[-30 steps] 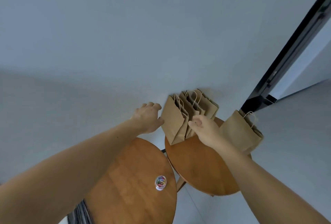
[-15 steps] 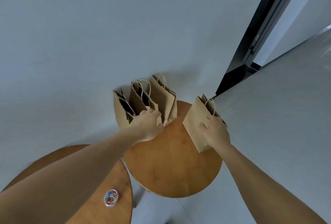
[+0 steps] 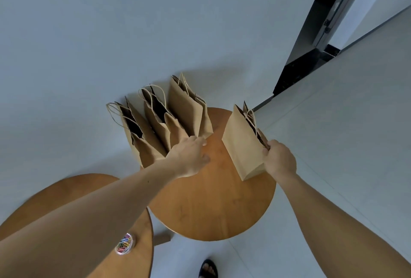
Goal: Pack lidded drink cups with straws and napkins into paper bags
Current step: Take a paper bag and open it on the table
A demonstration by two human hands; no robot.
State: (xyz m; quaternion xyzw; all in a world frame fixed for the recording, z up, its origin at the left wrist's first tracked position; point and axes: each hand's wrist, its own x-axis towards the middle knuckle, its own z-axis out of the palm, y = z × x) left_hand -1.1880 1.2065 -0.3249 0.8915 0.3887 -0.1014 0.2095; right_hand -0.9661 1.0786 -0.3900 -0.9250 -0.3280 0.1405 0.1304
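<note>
Obs, head view. Round table mid-frame. Row of 3 bags stands on its rim at approx 10–12 o'clock, mouths open, twisted handles up, all leaning away from the viewer. Single bag stands apart at 2 o'clock of the tabletop, well clear of the row.

Grip: R hand clasps the single bag at its near side panel, fingers curled round the edge, thumb hidden. L hand lies slack-fingered against the foot of the row's right-most bag, fingertips touching paper; it grasps nothing.

Step, as judged: lining up and steadying bags prior to filling. No cups, straws or napkins in view, so packing proper is not yet begun.

To do it well:
1. Seat the single bag flat on its base before letting go; it sits near the rim, so draw it toward table centre.
2. Square the row so each mouth gapes enough for a cup to drop straight in.
3. Keep handles folded outward, clear of the opening.
4. Bags are light, empty and likely tippy; hold 1 while loading.

Other: 2nd table at 8 o'clock w/ tub of coloured clips; sandalled foot at 6 o'clock.

Writing/brands: none legible. Bags are plain brown paper; tub label, if any, too small to read.
</note>
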